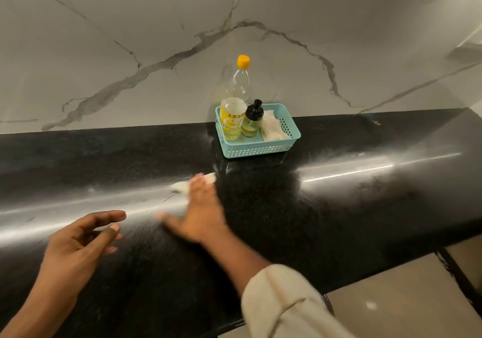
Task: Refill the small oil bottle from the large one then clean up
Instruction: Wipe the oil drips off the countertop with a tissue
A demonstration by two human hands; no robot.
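A teal plastic basket [260, 151] stands on the black counter against the marble wall. Inside it, the large clear oil bottle [234, 108] with a yellow cap and yellow label stands upright at the left. The small oil bottle [251, 122] with a black pump top stands beside it, holding pale yellow oil. White tissues [272, 127] lie in the basket's right half. My right hand [200, 207] lies flat on the counter in front of the basket, pressing a white tissue [182, 187] under its fingers. My left hand [80, 243] hovers open over the counter at the lower left, holding nothing.
The glossy black counter [339, 202] runs left to right, with a bright light streak across it. Its front edge drops to a beige floor [391, 298] at the lower right. A white marble wall [130, 50] with grey veins backs the counter.
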